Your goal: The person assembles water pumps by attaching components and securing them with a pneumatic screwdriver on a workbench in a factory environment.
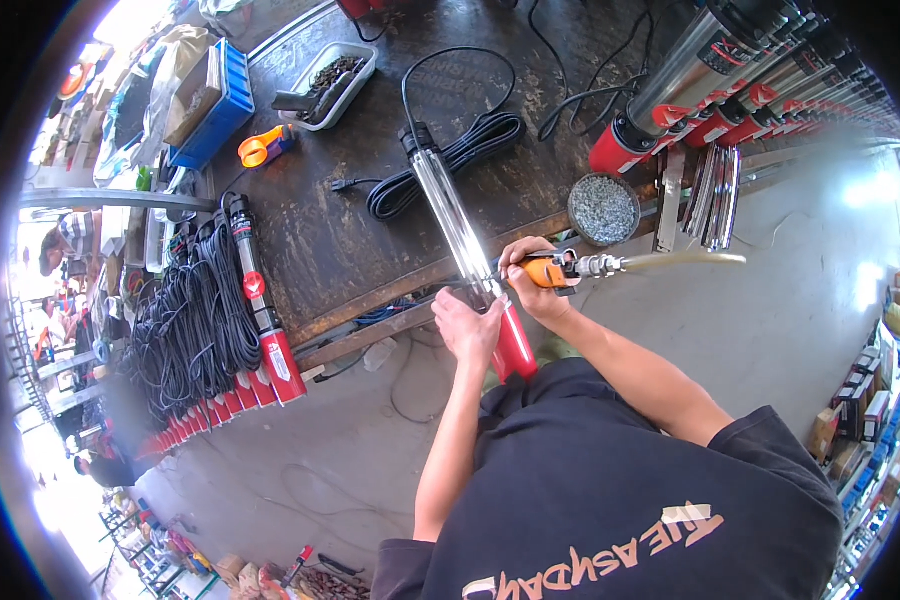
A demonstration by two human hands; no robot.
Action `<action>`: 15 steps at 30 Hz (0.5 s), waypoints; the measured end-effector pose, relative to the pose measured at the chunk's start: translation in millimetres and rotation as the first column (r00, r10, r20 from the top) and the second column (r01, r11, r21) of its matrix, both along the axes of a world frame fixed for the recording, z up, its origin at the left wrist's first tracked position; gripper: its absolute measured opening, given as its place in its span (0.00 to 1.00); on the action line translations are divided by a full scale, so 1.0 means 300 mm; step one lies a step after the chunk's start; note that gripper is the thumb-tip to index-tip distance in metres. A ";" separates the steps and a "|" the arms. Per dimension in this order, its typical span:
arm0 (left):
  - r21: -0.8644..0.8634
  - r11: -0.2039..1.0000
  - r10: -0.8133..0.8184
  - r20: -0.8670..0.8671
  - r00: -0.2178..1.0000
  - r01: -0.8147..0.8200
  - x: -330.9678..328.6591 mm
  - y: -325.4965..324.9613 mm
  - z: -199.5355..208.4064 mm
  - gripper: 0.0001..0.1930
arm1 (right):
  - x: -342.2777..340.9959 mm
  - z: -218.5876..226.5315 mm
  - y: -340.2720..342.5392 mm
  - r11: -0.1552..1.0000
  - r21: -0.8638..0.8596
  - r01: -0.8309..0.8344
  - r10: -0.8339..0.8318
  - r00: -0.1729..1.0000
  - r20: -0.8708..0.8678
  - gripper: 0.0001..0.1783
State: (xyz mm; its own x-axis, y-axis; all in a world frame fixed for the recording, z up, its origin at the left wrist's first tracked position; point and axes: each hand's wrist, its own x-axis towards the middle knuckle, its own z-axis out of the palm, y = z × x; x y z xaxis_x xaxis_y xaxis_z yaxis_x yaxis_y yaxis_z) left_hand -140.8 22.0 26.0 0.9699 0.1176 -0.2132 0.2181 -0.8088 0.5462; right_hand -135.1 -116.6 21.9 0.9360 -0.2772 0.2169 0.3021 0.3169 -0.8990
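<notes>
A long submersible pump (pixel 450 205) lies slanting over the bench's near edge, its shiny steel tube toward the far side and its red end against my body. My left hand (pixel 467 325) grips it where steel meets red, fingers around the near part. In my right hand (pixel 538 288) is an orange air-powered tool (pixel 547 270), held beside the tube; its tip is hidden by the hand and pump. A pale air hose (pixel 685 261) runs from its metal coupling to the right. From the pump's black far cap a cable loops to a black coil (pixel 390 197) on the bench.
The dark workbench (pixel 315 245) carries a plastic tub of small dark parts (pixel 335 85), a blue bin (pixel 232 105), an orange tape dispenser (pixel 262 148) and a round dish of small metal pieces (pixel 604 210). Metal strips (pixel 715 195) and similar pumps (pixel 620 145) line the right; more pumps (pixel 280 365) hang left.
</notes>
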 end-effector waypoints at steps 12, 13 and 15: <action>0.254 0.949 0.189 0.021 0.982 -0.188 0.063 -0.153 -0.109 0.41 | 0.024 0.021 0.031 0.998 0.051 0.030 -0.031 0.999 0.022 0.10; 0.252 0.947 0.203 0.017 0.979 -0.201 0.062 -0.163 -0.089 0.41 | 0.026 0.055 0.029 0.996 0.082 0.042 -0.042 0.999 0.005 0.11; 0.247 0.940 0.241 0.013 0.971 -0.236 0.062 -0.170 -0.044 0.41 | -0.021 0.147 0.011 0.987 0.066 0.145 -0.147 0.989 0.023 0.09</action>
